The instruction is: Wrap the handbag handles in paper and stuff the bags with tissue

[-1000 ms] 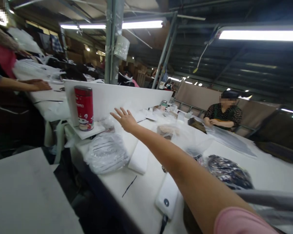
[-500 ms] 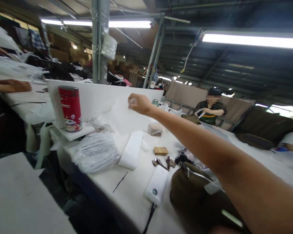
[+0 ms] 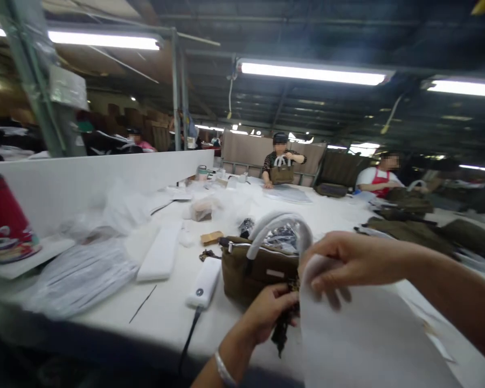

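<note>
Pinching a thin white sheet (image 3: 359, 337) in right hand (image 3: 339, 264); gripping a dark dangly bit (image 3: 281, 335) in left hand (image 3: 265, 312); by a brown bag (image 3: 246, 272) with fat pale handles (image 3: 305, 234).

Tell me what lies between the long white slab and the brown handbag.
The head view shows a white device between the white slab and the brown handbag, with a small dark trinket and a tan packet beyond it.
</note>
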`<state>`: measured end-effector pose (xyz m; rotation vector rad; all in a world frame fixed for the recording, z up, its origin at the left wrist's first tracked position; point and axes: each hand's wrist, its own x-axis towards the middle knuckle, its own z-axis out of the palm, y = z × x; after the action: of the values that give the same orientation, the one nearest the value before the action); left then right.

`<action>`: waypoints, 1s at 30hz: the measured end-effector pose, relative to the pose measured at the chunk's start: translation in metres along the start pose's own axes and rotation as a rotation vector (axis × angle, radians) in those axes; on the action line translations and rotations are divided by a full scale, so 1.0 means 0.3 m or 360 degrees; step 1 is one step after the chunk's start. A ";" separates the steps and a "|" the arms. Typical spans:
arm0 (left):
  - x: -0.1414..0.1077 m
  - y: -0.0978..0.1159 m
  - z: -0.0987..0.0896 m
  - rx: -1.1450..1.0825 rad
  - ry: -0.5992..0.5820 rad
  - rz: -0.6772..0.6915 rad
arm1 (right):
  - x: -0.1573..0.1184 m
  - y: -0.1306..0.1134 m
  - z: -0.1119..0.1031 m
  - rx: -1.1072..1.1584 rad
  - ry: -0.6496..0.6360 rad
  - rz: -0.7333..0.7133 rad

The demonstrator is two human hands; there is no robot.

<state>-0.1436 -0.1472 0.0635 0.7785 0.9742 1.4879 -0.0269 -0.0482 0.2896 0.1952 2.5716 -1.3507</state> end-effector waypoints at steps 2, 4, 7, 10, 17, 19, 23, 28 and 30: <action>0.020 0.000 0.023 0.0019 0.0005 -0.0019 | -0.100 0.117 0.041 -0.0213 0.0190 0.0084; 0.028 -0.001 0.061 0.0071 0.0069 -0.0040 | -0.163 0.217 0.089 -0.0508 0.0440 0.0089; 0.018 -0.009 0.129 0.0256 0.0249 0.0009 | -0.195 0.336 0.158 -0.0673 0.0646 0.0180; 0.002 -0.021 0.182 0.0557 0.0429 0.0205 | -0.177 0.421 0.211 -0.0648 0.0860 0.0227; 0.006 -0.060 0.194 0.1113 0.0680 0.0545 | -0.173 0.519 0.271 -0.0209 0.1220 0.0010; 0.011 -0.068 0.181 0.1180 0.0723 0.0568 | -0.216 0.556 0.293 0.0073 0.1404 -0.0015; 0.018 -0.079 0.158 0.1297 0.0845 0.0603 | -0.284 0.660 0.420 0.1088 0.1836 -0.0151; 0.029 -0.099 0.161 0.1450 0.0866 0.0609 | -0.226 0.727 0.653 0.2025 0.1895 -0.0272; 0.033 -0.102 0.163 0.1496 0.0846 0.0611 | -0.201 0.719 0.688 0.2062 0.1921 -0.0145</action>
<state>-0.0881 -0.1296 0.0570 1.3097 2.0922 1.5684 0.1083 -0.0968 0.0209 1.4330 1.6220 -3.4429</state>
